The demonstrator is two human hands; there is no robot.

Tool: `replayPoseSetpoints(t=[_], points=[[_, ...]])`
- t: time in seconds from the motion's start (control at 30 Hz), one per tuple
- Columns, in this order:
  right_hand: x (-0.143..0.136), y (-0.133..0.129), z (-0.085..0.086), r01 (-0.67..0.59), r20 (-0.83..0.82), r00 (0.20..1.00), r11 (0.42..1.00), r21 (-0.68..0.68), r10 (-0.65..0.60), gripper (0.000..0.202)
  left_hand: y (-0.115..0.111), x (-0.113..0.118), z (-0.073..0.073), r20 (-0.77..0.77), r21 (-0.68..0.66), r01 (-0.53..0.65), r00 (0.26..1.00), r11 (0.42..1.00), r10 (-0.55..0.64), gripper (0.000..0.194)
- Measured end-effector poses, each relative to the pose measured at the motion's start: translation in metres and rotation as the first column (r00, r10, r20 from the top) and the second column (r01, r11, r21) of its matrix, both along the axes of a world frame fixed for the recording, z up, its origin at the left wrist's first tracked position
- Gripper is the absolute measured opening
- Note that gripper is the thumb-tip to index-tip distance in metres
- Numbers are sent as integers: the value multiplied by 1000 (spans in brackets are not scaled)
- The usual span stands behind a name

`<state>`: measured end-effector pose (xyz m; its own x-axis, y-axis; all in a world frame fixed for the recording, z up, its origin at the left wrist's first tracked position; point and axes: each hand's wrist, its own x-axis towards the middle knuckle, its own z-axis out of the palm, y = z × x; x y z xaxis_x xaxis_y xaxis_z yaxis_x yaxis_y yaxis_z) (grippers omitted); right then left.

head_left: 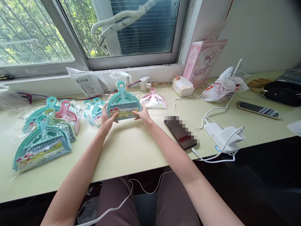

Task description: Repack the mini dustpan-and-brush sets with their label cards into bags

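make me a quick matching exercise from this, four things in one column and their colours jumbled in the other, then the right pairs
Things
1. Dustpan held between left hand and right hand
2. Tall box standing by the wall
3. Tabletop
4. Power strip near the front edge

Colours
A. White
B. Mainly pink
C. Teal
D. Pale yellow-green

Right pairs: 1-C, 2-B, 3-D, 4-A
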<state>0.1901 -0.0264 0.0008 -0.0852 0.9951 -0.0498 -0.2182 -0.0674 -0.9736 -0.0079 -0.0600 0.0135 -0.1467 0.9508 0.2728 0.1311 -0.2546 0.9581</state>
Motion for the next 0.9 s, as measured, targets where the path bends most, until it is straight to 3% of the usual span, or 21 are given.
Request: replayPoseSetpoints(t=[0.13, 0.4, 0.77, 0.9], points=[[-4, -2, 2, -20, -75, 997, 1000, 3, 20, 37, 3, 1, -3, 49, 26, -43, 998, 999, 42, 81], [-13, -8, 3, -184, -335, 929, 982, -50, 157, 16, 1, 0, 1, 118, 39, -160, 981, 986, 155, 66], [-17, -18, 20, 64, -334, 937, 991, -117, -100, 7, 13, -5, -11, 203, 96, -175, 967, 980, 153, 54], [-1, -11, 27, 279, -298, 901, 948, -155, -315, 4, 15, -17, -10, 117, 92, -161, 982, 983, 150, 61]])
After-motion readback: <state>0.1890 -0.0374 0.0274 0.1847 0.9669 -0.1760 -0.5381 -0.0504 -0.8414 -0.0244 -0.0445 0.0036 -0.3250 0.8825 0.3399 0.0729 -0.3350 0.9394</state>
